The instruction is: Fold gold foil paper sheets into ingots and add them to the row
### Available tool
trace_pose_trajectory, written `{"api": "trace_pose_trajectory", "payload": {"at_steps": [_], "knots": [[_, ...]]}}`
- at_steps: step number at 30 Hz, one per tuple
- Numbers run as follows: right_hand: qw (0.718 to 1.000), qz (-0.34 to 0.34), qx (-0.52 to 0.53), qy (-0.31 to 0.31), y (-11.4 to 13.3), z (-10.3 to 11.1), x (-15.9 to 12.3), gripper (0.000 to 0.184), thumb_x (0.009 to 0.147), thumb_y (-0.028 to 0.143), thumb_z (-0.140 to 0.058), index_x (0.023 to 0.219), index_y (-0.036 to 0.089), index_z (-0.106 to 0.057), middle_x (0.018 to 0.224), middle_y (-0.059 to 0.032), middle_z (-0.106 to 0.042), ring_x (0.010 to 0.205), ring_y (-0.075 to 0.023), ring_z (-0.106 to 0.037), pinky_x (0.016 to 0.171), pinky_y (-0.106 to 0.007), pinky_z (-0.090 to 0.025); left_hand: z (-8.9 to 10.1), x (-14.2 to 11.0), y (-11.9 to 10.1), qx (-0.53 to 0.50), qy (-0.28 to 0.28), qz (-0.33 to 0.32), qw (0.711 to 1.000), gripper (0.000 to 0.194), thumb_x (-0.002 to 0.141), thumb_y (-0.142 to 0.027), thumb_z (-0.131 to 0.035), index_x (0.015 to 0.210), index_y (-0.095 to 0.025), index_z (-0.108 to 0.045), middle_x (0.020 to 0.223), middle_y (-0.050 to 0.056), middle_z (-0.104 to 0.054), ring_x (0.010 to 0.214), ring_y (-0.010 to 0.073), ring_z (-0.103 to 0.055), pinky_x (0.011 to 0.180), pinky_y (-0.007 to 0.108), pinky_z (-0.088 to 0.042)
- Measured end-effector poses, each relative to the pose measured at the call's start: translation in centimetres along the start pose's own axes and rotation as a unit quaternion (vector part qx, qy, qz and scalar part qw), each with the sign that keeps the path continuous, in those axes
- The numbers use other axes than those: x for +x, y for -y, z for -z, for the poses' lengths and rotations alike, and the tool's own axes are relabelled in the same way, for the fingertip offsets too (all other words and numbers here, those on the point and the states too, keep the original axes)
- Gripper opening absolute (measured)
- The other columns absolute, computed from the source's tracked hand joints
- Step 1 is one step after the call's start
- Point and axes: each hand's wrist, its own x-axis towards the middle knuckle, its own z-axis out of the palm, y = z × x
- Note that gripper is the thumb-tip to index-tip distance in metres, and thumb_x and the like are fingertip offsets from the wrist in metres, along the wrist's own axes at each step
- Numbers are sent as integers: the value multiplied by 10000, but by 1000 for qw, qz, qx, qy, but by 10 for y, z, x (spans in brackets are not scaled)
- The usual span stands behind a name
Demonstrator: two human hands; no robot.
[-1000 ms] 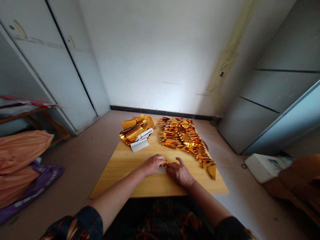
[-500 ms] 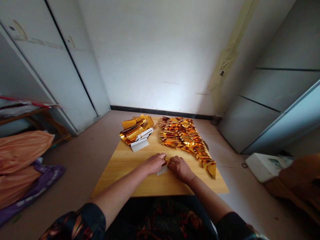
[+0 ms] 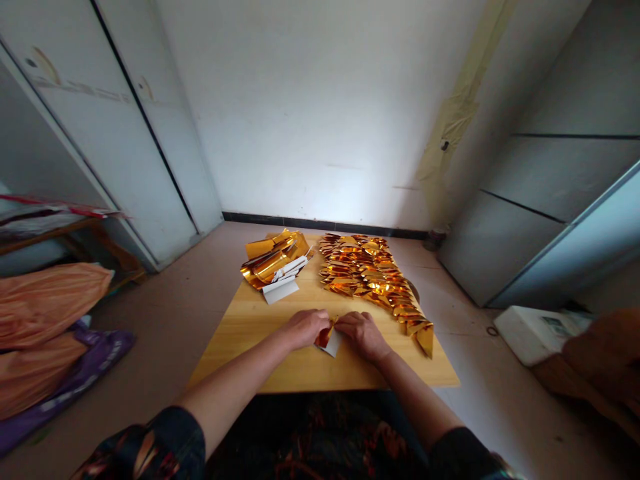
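Note:
Between my hands is a sheet of gold foil paper [image 3: 330, 343], its shiny gold side partly folded over and its pale grey back showing below. My left hand [image 3: 311, 328] is closed on the sheet's left edge. My right hand [image 3: 361, 331] pinches the upper right part, its fingers bent over the paper. Beyond the left hand lies a loose pile of gold foil sheets [image 3: 273, 260], some with white backs up. Rows of folded gold foil pieces [image 3: 360, 267] overlap at the back right, a tail of them running down the table's right side.
The low wooden table [image 3: 240, 363] stands near a white wall [image 3: 310, 120]. Grey cabinets [image 3: 140, 127] are on the left, with an orange bag [image 3: 50, 307] and a purple bag [image 3: 95, 353] on the floor. A white box [image 3: 520, 333] sits at right.
The sheet between my hands has turned and lifted, showing more of its gold side and a grey corner toward me. Both piles lie as before.

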Motion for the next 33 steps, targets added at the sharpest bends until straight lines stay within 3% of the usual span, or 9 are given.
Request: {"api": "trace_pose_trajectory", "payload": {"at_steps": [4,9,16,20,24,28,30,33], "knots": [[1000,22,-9,-3,-3,2,-4,251,959,241,-427,1105,287,-626,1079,-20,-659,1031,-181,-522,867,-338,-306,7,2,0,10,-12,-31,999,147,832,-172,-493,855,-207,-634,867,4,-597,809,149,-549,711,224,-406],[999,48,-20,10,-9,5,0,232,950,217,-437,1041,266,-645,1035,1,-665,1077,-174,-504,886,-329,-294,1,4,-1,36,-23,-40,998,122,806,-154,-537,860,-200,-638,872,20,-583,809,159,-542,713,240,-417],[998,63,-27,0,-18,2,3,258,919,193,-476,1082,301,-644,1108,-8,-658,1144,-192,-479,921,-363,-303,-1,5,-3,105,-85,-104,985,124,809,-221,-598,920,-188,-644,1050,74,-614,1022,233,-530,877,340,-413],[998,53,-5,-30,-18,-2,-1,232,897,201,-519,1054,302,-656,1132,-29,-645,1120,-204,-491,883,-361,-344,-3,6,0,96,-70,-120,986,180,805,-205,-587,975,-188,-644,1045,56,-645,1007,209,-568,902,330,-412],[992,26,65,-103,-17,-11,-7,286,856,115,-510,1068,245,-653,1053,-60,-665,990,-184,-550,841,-334,-398,-4,5,5,90,-74,-131,985,272,825,-217,-551,1088,-217,-617,1137,47,-641,1057,203,-568,951,353,-387],[974,23,149,-167,-5,-15,-13,311,847,78,-443,1048,204,-645,975,-68,-682,913,-177,-584,807,-319,-440,-4,2,10,84,-76,-152,982,311,812,-231,-560,1118,-261,-607,1199,26,-624,1119,204,-541,975,370,-367],[972,36,166,-162,7,-13,-16,294,870,100,-432,1062,199,-632,996,-67,-679,938,-174,-586,829,-313,-438,-6,1,12,83,-81,-154,981,341,806,-256,-570,1146,-274,-595,1226,22,-613,1158,217,-519,983,380,-360],[984,50,128,-112,28,-8,-22,273,895,172,-469,1129,220,-601,1208,-83,-605,1054,-197,-547,874,-338,-408,-7,-2,16,80,-82,-149,982,357,808,-304,-569,1164,-284,-588,1273,20,-588,1205,238,-489,990,394,-353]]}}
